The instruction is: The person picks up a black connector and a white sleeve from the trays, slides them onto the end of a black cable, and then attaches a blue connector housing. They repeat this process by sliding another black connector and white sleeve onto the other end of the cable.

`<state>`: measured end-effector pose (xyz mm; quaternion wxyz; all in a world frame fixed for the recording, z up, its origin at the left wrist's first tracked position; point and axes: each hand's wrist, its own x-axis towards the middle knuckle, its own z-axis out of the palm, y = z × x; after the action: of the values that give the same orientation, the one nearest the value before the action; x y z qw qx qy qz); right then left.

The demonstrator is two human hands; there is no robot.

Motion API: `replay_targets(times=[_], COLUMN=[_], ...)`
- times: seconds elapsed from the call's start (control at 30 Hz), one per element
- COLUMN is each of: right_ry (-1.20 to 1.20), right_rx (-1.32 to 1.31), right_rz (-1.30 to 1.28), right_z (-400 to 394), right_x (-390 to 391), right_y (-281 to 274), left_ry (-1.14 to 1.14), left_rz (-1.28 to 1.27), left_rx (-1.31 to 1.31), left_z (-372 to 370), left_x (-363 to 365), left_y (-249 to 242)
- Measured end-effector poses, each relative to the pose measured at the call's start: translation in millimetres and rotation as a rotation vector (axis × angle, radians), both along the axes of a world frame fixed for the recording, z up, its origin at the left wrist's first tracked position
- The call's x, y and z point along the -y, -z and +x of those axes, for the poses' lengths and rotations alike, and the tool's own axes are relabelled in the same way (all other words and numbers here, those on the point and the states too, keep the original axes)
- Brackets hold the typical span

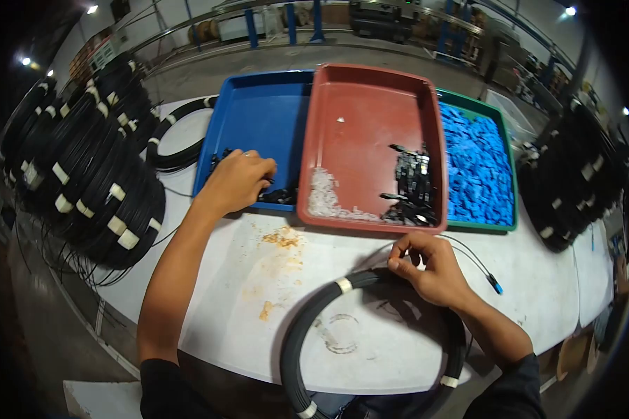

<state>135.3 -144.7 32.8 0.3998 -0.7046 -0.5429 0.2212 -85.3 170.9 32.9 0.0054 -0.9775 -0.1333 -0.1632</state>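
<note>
My left hand (241, 180) reaches into the near part of the blue tray (269, 105), its fingers curled down among small black parts (281, 197). What lies between those fingertips is hidden. My right hand (430, 269) is closed in a pinch over the far right side of a black cable coil (297, 332); I cannot make out what it pinches. White tape bands (344, 285) bind the coil, which overhangs the table's front edge. A thin cable passes behind my right hand and ends in a blue-tipped connector (495, 284) on the table.
A red tray (370, 119) contains small clear pieces (323, 195) and black connectors (412, 178). Beside it, a green tray (503, 227) is filled with blue parts (476, 167). Stacks of taped black coils stand left (84, 174) and right (573, 174). Another coil (164, 146) lies behind the left stack.
</note>
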Motion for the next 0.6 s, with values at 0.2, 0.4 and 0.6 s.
replay_targets(times=[0.2,0.4,0.6], right_ry=[0.301,0.262,0.21], right_rx=[-0.215,0.011,0.163], right_rz=[0.283,0.377,0.366], right_z=[37.3,34.7,33.7], right_x=[24.0,29.7,36.4], right_y=[36.1,53.3,45.3], left_ry=[0.06,0.326,0.398], left_rz=[-0.358,-0.601,-0.684], left_rx=[0.486,0.478,0.452], left_z=[34.5,86.3,100.3], left_x=[83.2,169.8,180.8], left_y=[-21.9,8.8,25.8])
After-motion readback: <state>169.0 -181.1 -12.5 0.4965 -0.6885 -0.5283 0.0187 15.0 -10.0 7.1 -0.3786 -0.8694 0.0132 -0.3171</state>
